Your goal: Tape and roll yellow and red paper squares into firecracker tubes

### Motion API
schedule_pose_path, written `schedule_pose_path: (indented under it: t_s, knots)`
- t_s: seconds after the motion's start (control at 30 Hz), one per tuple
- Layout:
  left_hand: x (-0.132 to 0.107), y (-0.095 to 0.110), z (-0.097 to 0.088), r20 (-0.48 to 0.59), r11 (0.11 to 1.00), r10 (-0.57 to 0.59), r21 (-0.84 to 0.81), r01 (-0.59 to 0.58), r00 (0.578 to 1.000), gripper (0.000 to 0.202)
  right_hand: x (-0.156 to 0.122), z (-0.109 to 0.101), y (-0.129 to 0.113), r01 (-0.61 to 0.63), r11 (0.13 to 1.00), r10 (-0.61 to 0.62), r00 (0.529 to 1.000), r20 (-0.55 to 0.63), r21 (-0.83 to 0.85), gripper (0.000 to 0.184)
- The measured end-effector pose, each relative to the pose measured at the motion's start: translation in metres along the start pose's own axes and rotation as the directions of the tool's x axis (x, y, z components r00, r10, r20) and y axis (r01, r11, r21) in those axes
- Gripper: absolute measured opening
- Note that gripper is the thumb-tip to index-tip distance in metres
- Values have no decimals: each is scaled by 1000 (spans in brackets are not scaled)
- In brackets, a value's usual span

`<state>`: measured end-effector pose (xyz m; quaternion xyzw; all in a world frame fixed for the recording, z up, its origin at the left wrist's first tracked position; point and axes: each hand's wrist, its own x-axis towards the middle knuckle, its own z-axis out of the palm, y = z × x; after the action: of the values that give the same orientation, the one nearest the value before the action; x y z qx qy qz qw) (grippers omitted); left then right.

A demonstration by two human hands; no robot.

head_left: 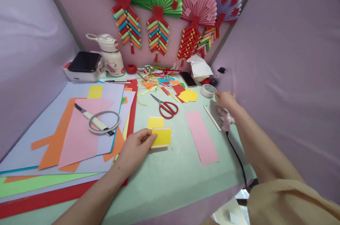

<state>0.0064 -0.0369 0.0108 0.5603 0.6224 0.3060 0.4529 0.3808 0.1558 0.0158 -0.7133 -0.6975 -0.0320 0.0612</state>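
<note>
Two white strips [160, 146] sit on the yellow card [162, 138], one each on far and near edges, so that part looks done from where I stand. Looks left: second yellow card [156, 122], half covered behind, state unreadable; pink strip [202, 138] toward the table's [172, 186] right edge, bare. Left hand [138, 141] pinches the yellow card at its left edge, about mid-table. It's near square, no clear long axis; white strips run left-right. Right hand [226, 99] is curled beside the tape [208, 90], near the right edge; can't tell if it's gripping anything.
</note>
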Motion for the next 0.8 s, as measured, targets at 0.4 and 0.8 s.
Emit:
schedule_pose_path:
  t_s: [0.4,0.8]
  knots:
    - [-1,1,1,22,999,-18,-45,19,1000,31,-16,-33,-15,72,973,-40,988,-149,217,28]
    - [0,-5,7,144,855,-115,-489,172,983,28,-151,-1,-194,-163,175,-292,933,209,971,36]
